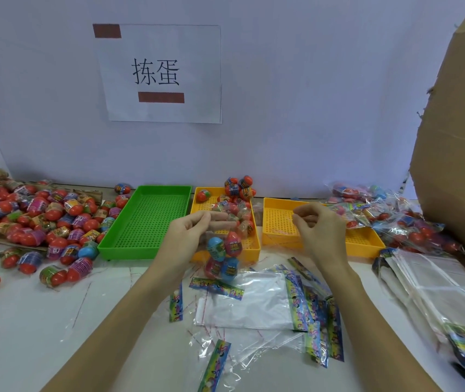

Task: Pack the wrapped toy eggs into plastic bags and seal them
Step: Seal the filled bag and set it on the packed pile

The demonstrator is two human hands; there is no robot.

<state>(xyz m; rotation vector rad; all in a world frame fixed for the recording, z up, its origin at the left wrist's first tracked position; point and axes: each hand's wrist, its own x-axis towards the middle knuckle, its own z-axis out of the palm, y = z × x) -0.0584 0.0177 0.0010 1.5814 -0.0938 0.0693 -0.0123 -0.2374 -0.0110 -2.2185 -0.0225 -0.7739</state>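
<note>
From the head view, the left hand point(190, 236) pinches the top of a clear plastic bag point(223, 258) holding blue and pink wrapped toy eggs point(232, 244), hanging above the white table point(27, 321) before a yellow perforated tray point(254, 244). The right hand point(320, 230), fingers curled, seems to pinch a thin strip, though blurred.

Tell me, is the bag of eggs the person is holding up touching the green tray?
Apart. The head view shows the bag of eggs hanging from the left hand in front of the middle yellow tray, with a clear gap to the green tray.
</note>
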